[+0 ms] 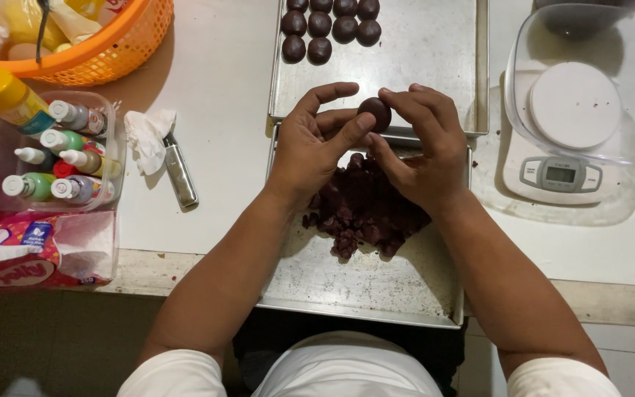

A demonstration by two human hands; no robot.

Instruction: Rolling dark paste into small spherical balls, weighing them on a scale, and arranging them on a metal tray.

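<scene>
Your left hand and right hand pinch one dark dough ball between their fingertips, above the seam of two metal trays. Ten finished balls sit in rows on the far tray; a sizeable heap of crumbled dough waits on the near tray, so, by that measure, much shaping remains.

1. One view only: a head-worn camera, looking almost straight down over the person's chest onto the tabletop.
2. It sits close; forearms enter from 6 o'clock and the hands meet near centre.
3. It faces toward 12 o'clock, where a far metal tray is cut by the frame edge.
4. No second view shares the scene.
</scene>
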